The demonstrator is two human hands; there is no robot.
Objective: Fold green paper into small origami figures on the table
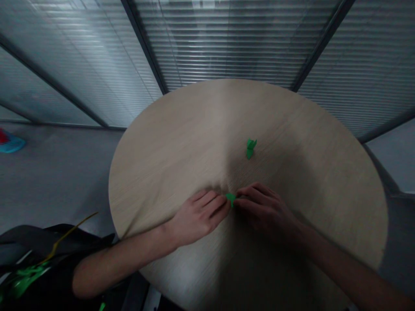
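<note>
Between my fingertips is a small green piece (231, 198), which looks like folded paper; its exact kind is too small to tell. My left hand (202, 214) pinches it from the left, fingers pressed together. From the right, my right hand (264, 209) is closed on its other side, with the fingers partly in shadow. Both hands rest low over the wooden table top. Farther off, a second green folded piece (250, 148) lies on the wood, with pointed ends at the top and a narrow waist.
The round wooden table (181, 142) stands close to glass panels with blinds (227, 47). On the floor at far left is a blue and red object (11, 141). Dark fabric with green and a yellow cord (69, 235) shows at lower left.
</note>
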